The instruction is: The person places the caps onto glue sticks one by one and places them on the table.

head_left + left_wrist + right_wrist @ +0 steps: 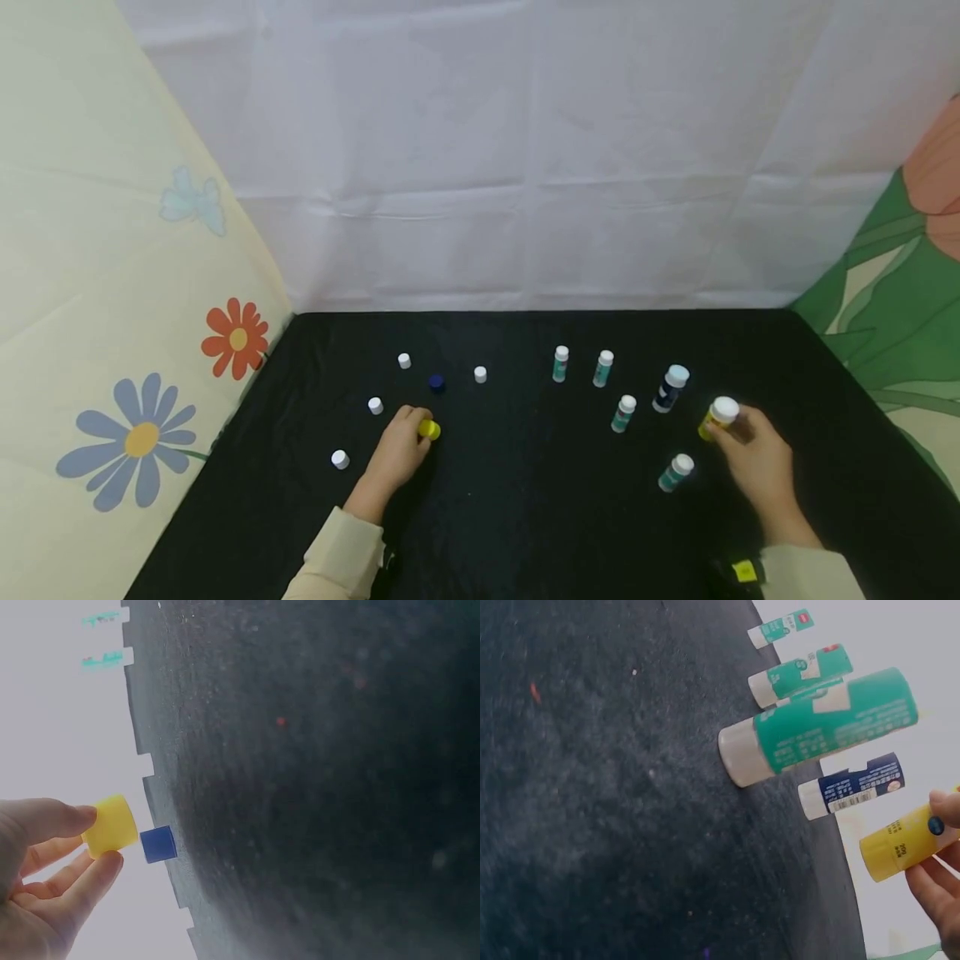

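Note:
My left hand (399,452) pinches a yellow cap (112,827) between thumb and fingers. A dark blue cap (437,383) stands just beyond it on the table. At the right, my right hand (761,463) grips a yellow glue stick (904,844) with thumb and fingers round its side; its white top (724,408) faces up. To the left of that hand stands a dark blue glue stick (670,389) with a white top. Nearer, a teal glue stick (676,473) stands beside the same hand.
Small white caps (376,406) are spread over the left side of the black-covered table (510,500). More teal glue sticks (602,369) stand right of the middle. A white cloth (525,167) hangs behind the far edge, with flowered cloth (142,333) at the sides.

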Demonstrator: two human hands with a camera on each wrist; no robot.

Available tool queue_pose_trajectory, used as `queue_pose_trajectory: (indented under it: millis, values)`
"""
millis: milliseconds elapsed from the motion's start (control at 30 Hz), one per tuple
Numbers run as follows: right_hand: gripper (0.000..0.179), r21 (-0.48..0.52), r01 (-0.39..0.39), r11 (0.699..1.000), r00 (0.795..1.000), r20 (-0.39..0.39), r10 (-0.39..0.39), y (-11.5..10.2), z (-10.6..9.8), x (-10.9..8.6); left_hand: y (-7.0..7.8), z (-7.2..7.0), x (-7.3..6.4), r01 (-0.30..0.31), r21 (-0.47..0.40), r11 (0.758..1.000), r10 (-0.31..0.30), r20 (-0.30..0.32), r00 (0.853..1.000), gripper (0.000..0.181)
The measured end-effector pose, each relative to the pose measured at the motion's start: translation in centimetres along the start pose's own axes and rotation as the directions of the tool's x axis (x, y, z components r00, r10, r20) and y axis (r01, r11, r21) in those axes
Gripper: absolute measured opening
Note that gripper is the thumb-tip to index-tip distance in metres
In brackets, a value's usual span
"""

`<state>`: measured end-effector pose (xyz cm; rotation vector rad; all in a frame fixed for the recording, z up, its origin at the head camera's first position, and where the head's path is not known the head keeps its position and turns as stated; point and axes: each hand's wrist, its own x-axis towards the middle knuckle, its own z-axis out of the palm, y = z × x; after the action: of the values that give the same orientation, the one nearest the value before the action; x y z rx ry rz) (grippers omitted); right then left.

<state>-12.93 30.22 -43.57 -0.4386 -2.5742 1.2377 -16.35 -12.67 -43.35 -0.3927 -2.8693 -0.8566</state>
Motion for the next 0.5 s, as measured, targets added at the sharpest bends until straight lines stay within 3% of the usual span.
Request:
queue_pose_trajectory:
  millis: [500]
  values:
    - [0.042, -0.059, 0.051, 0.997, 0.994, -0.090, -0.056, -0.60, 0.22, -0.09, 0.41, -0.13, -0.02, 0.031, -0.034, 0.999, -0.032, -0.017, 0.999, 0.022]
